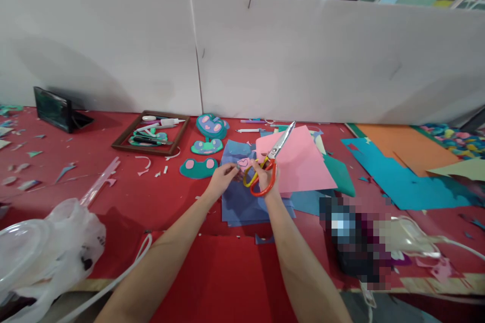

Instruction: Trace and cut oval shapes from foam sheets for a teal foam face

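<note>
Between my two hands is a small pink foam piece [244, 163] with a heart outline drawn on it. My left hand [224, 175] pinches its left side. My right hand [267, 177] has the scissors [281, 144] hanging on it, red and yellow handles around the fingers and blades pointing up and away; its fingertips also touch the pink piece's right side. Below the hands lie blue foam sheets [242, 208], and a larger pink sheet [299, 164] lies to the right. Left of the hands are green foam shapes [199, 168] with pink and purple patches.
A brown wooden frame [150, 150] holding pens and a glue tube lies at the back left. A black tablet [53, 109] stands farther left. Blue [401, 181] and orange sheets [394, 144] lie right. A plastic bag [71, 242] sits front left; foam scraps are scattered about.
</note>
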Available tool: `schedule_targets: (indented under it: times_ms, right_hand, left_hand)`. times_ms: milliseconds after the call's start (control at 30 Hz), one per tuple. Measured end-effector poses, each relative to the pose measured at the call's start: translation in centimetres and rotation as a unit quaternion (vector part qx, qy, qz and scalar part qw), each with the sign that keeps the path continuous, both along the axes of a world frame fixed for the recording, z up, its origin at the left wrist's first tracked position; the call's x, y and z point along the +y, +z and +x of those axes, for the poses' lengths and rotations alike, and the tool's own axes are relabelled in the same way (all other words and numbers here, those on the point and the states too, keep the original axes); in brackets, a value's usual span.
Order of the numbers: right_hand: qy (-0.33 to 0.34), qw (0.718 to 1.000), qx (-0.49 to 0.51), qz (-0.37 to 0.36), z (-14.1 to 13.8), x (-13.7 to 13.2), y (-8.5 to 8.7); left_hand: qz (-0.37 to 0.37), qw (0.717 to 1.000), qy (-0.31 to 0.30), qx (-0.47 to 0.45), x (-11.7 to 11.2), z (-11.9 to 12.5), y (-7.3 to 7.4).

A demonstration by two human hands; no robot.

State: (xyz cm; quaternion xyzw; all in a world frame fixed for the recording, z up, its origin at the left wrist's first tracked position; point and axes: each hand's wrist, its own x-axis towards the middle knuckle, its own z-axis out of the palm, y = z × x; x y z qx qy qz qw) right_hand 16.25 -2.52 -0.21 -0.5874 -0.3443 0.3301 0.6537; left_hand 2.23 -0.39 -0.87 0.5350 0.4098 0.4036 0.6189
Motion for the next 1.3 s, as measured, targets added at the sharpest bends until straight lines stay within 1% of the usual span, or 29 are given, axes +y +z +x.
schedule_targets:
  times_ms: [133, 267, 433, 567, 667, 833, 900, 967, 1033, 1133, 1300]
  right_hand:
    - [0.013, 1.000, -0.003, 0.004, -0.5, -0.1, 0.0]
    - [0.031, 0.999, -0.012, -0.009, -1.3, -0.5, 0.2]
    - [0.060, 0.997, 0.045, -0.025, -2.3, -1.3, 0.9]
    - [0.091, 0.994, 0.048, -0.038, -3.1, -2.0, 1.4]
    - [0.117, 0.990, 0.071, -0.026, -3.8, -2.2, 1.6]
    - [0.172, 0.983, 0.064, 0.014, -4.5, -2.8, 1.7]
    - [0.192, 0.979, 0.060, 0.016, -4.7, -3.1, 1.6]
    - [0.211, 0.975, 0.067, 0.019, -4.8, -3.2, 1.4]
    - [0.224, 0.971, 0.076, 0.024, -4.9, -3.3, 1.1]
    - [0.233, 0.969, 0.073, 0.029, -5.1, -3.3, 0.4]
    - [0.263, 0.962, 0.064, 0.023, -5.3, -3.4, -0.4]
  left_hand:
    - [0.006, 1.000, -0.002, -0.010, -0.2, 0.1, 0.1]
    - [0.003, 0.999, 0.027, -0.021, 0.2, -0.1, 0.1]
    - [0.027, 0.995, 0.099, -0.014, 0.8, -0.7, 0.1]
    - [0.056, 0.985, 0.165, -0.006, 1.3, -1.0, 0.6]
    - [0.073, 0.979, 0.192, -0.006, 2.2, -0.8, 1.9]
    - [0.129, 0.964, 0.233, -0.025, 3.7, 0.2, 5.5]
    - [0.144, 0.964, 0.222, -0.019, 3.6, 0.3, 6.7]
    - [0.153, 0.967, 0.201, -0.009, 3.1, 0.3, 7.6]
    - [0.160, 0.966, 0.202, -0.008, 2.4, 0.1, 8.3]
    - [0.160, 0.962, 0.223, -0.010, 1.8, -0.1, 8.9]
    - [0.177, 0.948, 0.263, -0.014, 1.4, -0.3, 9.7]
